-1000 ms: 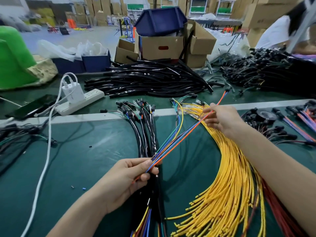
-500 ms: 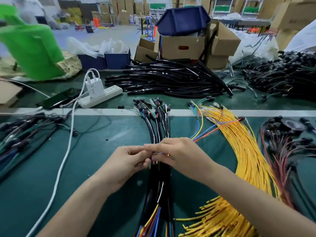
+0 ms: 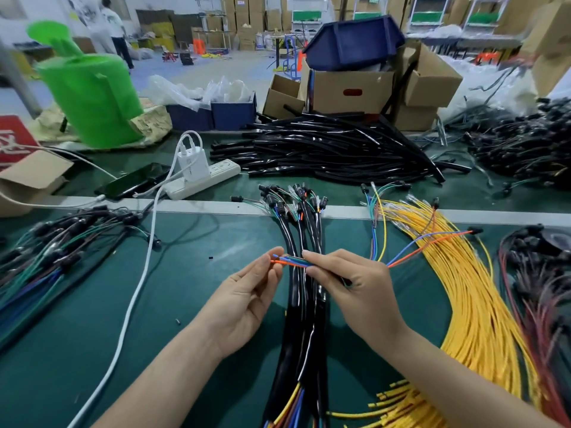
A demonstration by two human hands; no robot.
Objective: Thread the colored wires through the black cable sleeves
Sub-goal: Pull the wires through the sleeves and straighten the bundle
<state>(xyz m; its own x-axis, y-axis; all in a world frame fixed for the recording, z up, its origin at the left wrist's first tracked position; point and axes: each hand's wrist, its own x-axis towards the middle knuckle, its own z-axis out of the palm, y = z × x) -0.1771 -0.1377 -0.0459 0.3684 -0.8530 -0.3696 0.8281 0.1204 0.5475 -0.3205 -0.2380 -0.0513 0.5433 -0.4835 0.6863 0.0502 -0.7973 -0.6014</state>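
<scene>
My right hand (image 3: 358, 288) pinches a small bundle of colored wires (image 3: 293, 261), orange, blue and green, just above a group of black cable sleeves (image 3: 304, 304) lying lengthwise on the green table. My left hand (image 3: 247, 298) is palm-up and touches the wire tips with its fingertips. The bundle's far ends (image 3: 432, 239) trail right over a fan of yellow wires (image 3: 475, 304). The sleeves in front of me have colored wires coming out of their near ends (image 3: 290, 406).
A heap of empty black sleeves (image 3: 340, 149) lies at the back. A white power strip (image 3: 204, 177) with charger and cable, and a phone (image 3: 133, 182), sit back left. Finished harnesses (image 3: 52, 245) lie left; red-and-black wires (image 3: 537, 273) right. Cardboard boxes (image 3: 349, 91) stand behind.
My right hand slid from the far end of the wires back to my left hand. The wire tips now stick out between both hands, and the left hand has opened palm-up.
</scene>
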